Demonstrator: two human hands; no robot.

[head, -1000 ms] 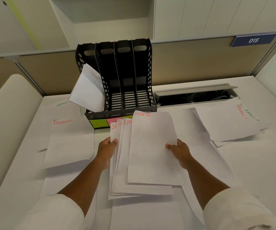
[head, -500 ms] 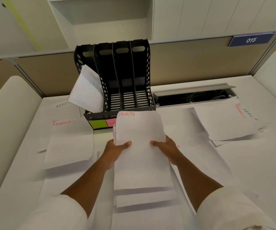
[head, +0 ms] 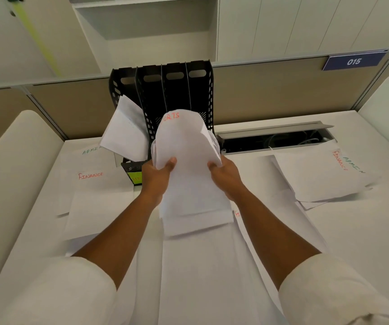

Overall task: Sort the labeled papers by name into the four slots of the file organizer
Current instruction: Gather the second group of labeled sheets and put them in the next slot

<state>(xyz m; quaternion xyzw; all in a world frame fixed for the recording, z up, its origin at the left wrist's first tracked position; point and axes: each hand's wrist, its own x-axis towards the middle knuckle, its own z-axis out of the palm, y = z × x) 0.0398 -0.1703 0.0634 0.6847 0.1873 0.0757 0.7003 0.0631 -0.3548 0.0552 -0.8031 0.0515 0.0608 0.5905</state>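
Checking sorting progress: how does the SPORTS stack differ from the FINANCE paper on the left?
The SPORTS stack is gripped by the left hand and right hand, raised at the file organizer; the FINANCE paper lies flat on the desk, untouched. SPORTS is several curling sheets. Both are white with red lettering.

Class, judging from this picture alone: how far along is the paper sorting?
Done: one white sheet leans in the black file organizer's leftmost slot. In hand: left hand and right hand grip the SPORTS stack, raised before the organizer. Left: FINANCE sheets and the FINANCE/ADMIN pile.
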